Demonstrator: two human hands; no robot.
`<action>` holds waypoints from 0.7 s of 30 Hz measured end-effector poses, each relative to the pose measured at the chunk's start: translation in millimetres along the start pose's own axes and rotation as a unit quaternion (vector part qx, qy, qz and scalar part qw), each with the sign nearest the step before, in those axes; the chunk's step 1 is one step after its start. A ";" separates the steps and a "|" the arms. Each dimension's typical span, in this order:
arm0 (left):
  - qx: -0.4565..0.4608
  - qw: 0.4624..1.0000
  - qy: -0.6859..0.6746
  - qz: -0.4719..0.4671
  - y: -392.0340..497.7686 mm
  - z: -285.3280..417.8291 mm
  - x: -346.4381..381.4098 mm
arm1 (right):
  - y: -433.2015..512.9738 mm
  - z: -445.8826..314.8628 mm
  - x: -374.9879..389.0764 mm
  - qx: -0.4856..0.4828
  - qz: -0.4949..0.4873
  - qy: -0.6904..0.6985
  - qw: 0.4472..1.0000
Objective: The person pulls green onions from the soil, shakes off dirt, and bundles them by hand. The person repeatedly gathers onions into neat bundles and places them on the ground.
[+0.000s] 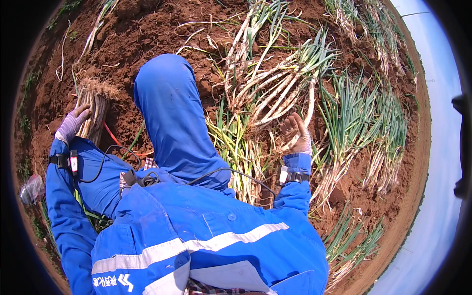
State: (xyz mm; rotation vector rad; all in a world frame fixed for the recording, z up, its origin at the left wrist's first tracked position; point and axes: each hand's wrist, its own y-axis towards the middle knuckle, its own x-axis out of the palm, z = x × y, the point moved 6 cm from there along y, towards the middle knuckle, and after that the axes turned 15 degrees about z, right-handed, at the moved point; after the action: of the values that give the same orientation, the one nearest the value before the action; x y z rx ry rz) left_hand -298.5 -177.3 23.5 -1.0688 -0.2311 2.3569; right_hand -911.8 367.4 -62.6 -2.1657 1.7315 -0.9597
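My left hand (73, 123), in a thin light wrap or glove, rests against an upright bundle of green onions (95, 110) with its roots on top; its fingers curl at the bundle's side. My right hand (296, 134) is at the root end of a loose pile of long green onions (280, 88), fingers curled around the pale stalk of a single green onion (309, 103). Below and left of that hand lie more green onions with yellowish leaves (239, 147). A red strip (110, 133) shows beside the bundle at my left hand.
My bent knee (167, 96) in blue trousers stands between the hands. Larger heaps of green onions (346, 121) lie on reddish-brown soil (140, 37) to the right. A clear plastic bag (32, 189) is at the far left. Black cables (221, 169) run from the jacket to both wrists.
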 end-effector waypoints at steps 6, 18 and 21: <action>0.030 0.999 0.015 0.004 1.5 -4.1 -2.2 | 26.2 -30.5 -4.3 -0.067 0.012 -0.030 0.997; 0.106 0.991 -0.060 0.060 -9.2 80.3 5.7 | 121.1 90.8 -52.6 -0.013 0.211 -0.208 0.955; 0.217 0.971 -0.084 0.054 -29.2 181.5 30.2 | 124.8 76.0 -46.9 -0.061 0.254 -0.305 0.916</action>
State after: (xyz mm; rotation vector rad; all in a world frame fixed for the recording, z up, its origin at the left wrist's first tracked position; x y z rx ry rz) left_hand -437.2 -125.1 136.4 -0.6879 0.2805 2.4372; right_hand -970.0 357.3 -204.2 -1.6587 1.8803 -0.0327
